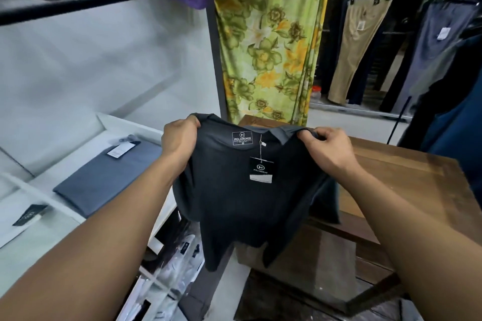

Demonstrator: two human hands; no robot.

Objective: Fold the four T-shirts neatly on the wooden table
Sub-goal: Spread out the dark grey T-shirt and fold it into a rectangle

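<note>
Aloft, both hands gripping T-shirt [247, 190] shoulders

Left forearm [104, 229]: bare along its whole visible length, running from the lower left corner of the frame to the wrist; it looks broad near the frame edge and narrower at the wrist.
Left hand [180, 138]: bare; the smooth back of the hand shows left of centre.
Right forearm [417, 229]: bare along its visible length, from the lower right edge to the wrist.
Right hand [331, 148]: bare; the back of the hand and knuckle ridges show right of centre.
Right fingers [322, 135]: bare; nails too small to make out.
</note>
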